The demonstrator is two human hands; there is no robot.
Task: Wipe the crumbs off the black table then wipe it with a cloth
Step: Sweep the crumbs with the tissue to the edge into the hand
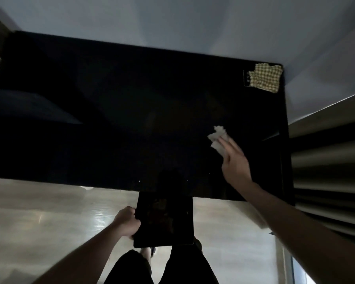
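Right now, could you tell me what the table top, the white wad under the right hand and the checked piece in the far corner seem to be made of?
Table top: glossy black, perhaps glass or lacquer; it mirrors the wall. White wad: likely crumpled tissue paper, with ragged edges. Checked piece: woven cloth, matte, yellow-and-white.

So: one black table (111, 119), one checked cloth (264, 77), one white tissue (218, 138), one black tray (164, 220), a few crumbs (139, 181), and two hands, left (127, 221) and right (235, 162).
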